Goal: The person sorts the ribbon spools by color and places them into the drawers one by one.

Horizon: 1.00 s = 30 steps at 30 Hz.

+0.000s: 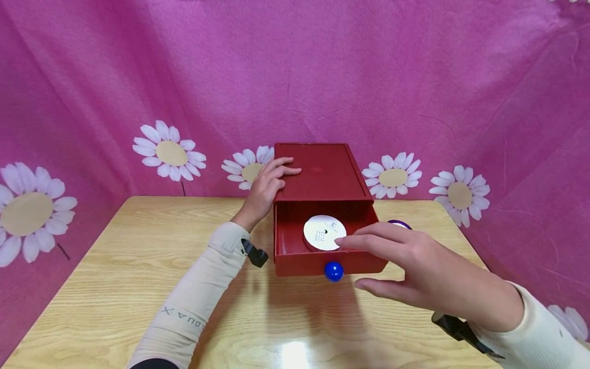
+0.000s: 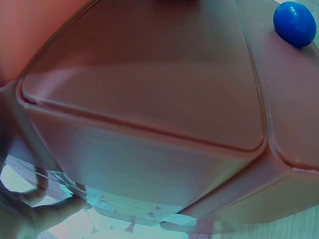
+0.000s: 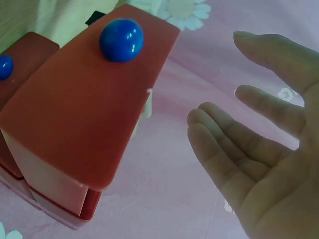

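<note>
A red drawer cabinet (image 1: pixel 318 169) stands on the table with its drawer (image 1: pixel 295 265) pulled out toward me. Inside the drawer lies a round white-faced disc (image 1: pixel 321 229) with small printing and a dark centre hole. A blue ball knob (image 1: pixel 334 271) sticks out from the drawer front. My left hand (image 1: pixel 265 192) rests on the cabinet's top left edge, fingers spread over the top. My right hand (image 1: pixel 426 269) hovers in front of the drawer's right side, fingers apart around nothing. In the right wrist view, this hand (image 3: pixel 259 154) is apart from the drawer front.
A purple-rimmed round thing (image 1: pixel 400 224) sits right of the drawer, mostly hidden behind my right hand. The wooden table (image 1: pixel 193 225) extends on both sides of the cabinet. A pink cloth (image 1: pixel 295 72) with daisies hangs close behind. A second blue knob (image 3: pixel 5 67) shows in the right wrist view.
</note>
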{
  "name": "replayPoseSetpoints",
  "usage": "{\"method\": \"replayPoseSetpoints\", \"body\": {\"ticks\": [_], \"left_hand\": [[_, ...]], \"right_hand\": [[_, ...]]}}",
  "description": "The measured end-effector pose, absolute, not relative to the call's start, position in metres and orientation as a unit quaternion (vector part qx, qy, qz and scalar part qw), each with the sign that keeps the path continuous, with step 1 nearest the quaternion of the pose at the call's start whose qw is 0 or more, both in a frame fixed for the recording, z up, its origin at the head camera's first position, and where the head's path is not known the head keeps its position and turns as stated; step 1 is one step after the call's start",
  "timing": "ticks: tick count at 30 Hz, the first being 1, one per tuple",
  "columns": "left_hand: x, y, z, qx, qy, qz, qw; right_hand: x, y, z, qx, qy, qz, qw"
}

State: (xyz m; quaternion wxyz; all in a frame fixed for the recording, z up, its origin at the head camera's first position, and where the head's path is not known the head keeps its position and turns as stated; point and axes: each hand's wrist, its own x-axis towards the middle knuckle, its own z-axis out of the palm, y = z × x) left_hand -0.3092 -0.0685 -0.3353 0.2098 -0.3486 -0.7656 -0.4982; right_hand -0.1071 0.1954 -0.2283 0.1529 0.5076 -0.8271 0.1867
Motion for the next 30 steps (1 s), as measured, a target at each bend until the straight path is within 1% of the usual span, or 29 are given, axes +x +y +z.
{"method": "replayPoseSetpoints", "body": {"ticks": [13,20,30], "left_hand": [[-0.31,-0.068,-0.335,-0.343,-0.775,-0.488,0.209],[-0.309,-0.068,-0.335,-0.346,-0.767,-0.497,0.211],[-0.308,-0.068,-0.334,-0.345,-0.77,-0.493,0.214]], "right_hand": [[-0.105,0.191,-0.246,0.512,-0.828,0.18,0.139],[-0.107,0.191,-0.258,0.501,-0.843,0.174,0.091],[-0.112,0.189,-0.271,0.496,-0.847,0.179,0.07]]}}
